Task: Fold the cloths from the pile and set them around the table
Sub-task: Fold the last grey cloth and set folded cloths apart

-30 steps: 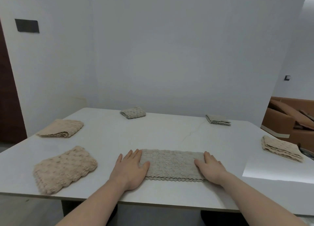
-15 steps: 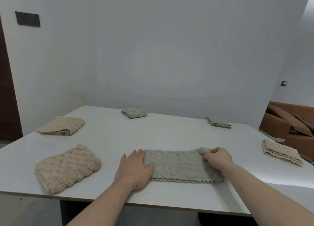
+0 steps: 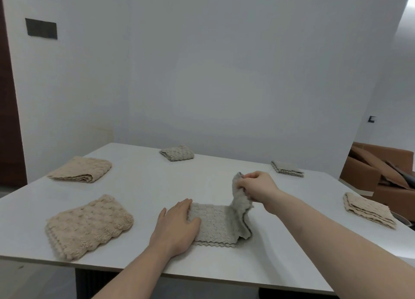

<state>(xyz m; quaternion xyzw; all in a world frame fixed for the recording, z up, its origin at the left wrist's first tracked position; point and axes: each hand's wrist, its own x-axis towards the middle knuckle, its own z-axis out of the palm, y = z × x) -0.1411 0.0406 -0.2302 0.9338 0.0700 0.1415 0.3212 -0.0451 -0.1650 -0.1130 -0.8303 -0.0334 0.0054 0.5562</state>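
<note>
1. Folding the grey cloth (image 3: 215, 224) is your step now. It lies on the worktop (image 3: 146, 186), close to the near edge.
2. Your left hand (image 3: 177, 226) lies flat and open on the cloth's left end. Hold it down there.
3. Your right hand (image 3: 258, 186) pinches the cloth's right end, lifted up. Bring it over to the left end and match the edges.
4. Press the fold flat so it does not pop open.
5. There are no boxes or bowls here. Five folded cloths lie around the grey cloth.
</note>
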